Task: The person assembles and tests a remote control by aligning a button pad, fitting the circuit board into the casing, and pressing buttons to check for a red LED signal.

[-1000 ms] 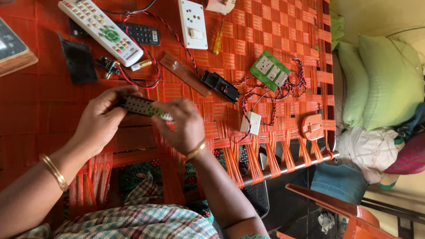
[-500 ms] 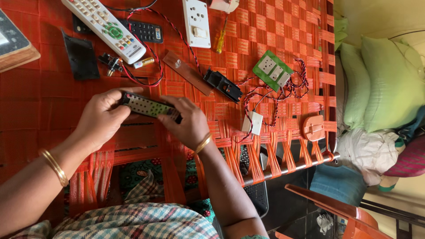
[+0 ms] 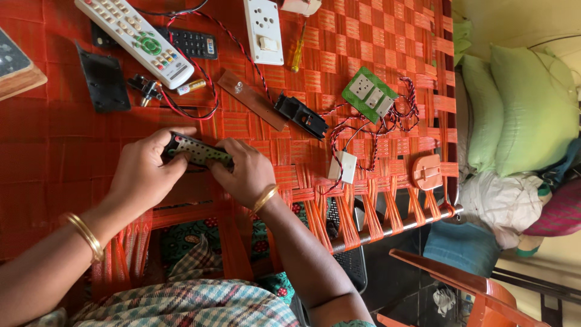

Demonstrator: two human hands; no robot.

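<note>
Both hands clamped on the small dark keypad board (image 3: 198, 151).
If my left hand (image 3: 144, 175) or right hand (image 3: 245, 171) slips, it could drop through the woven cot (image 3: 375, 36).

Head view, steeply downward, close

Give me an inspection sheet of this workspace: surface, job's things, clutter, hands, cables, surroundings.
Surface: orange woven cot, straps sagging at the near edge.
Job's things: dark perforated board, held at both ends.
Clutter: white remote, black remote, black cover, white switch plate, screwdriver, green socket board.
Hands: left hand and right hand both grip the board.
Cables: red-and-black twisted wires loop near the socket board.
Surroundings: green cushions, orange plastic chair.
</note>
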